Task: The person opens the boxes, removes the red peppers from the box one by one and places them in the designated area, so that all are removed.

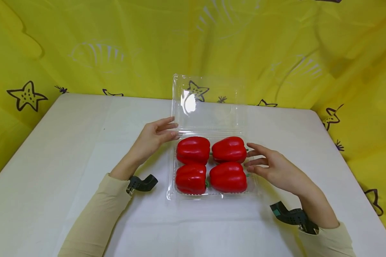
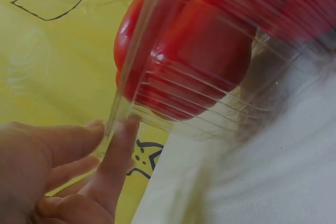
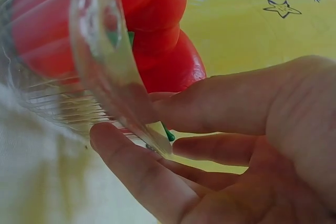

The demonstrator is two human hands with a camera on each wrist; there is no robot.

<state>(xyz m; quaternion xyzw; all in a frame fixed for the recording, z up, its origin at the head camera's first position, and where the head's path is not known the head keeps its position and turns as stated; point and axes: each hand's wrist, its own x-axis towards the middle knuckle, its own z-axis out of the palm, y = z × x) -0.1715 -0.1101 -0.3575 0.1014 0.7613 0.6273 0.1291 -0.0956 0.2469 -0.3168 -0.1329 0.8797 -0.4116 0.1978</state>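
Note:
Several glossy red bell peppers with green stems lie in two rows in a clear plastic clamshell container. Its transparent lid stands raised at the back, hinged to the tray. At the container's back left corner, near the hinge, my left hand pinches the rim between thumb and finger. My right hand is at the right side, beside the pepper stems. In the right wrist view its thumb lies over the plastic edge and a finger under it.
The container rests on a white-covered table. A yellow curtain with sea-creature drawings hangs behind the table and along its sides. A dark strap with a camera mount is on each wrist, below beige sleeves.

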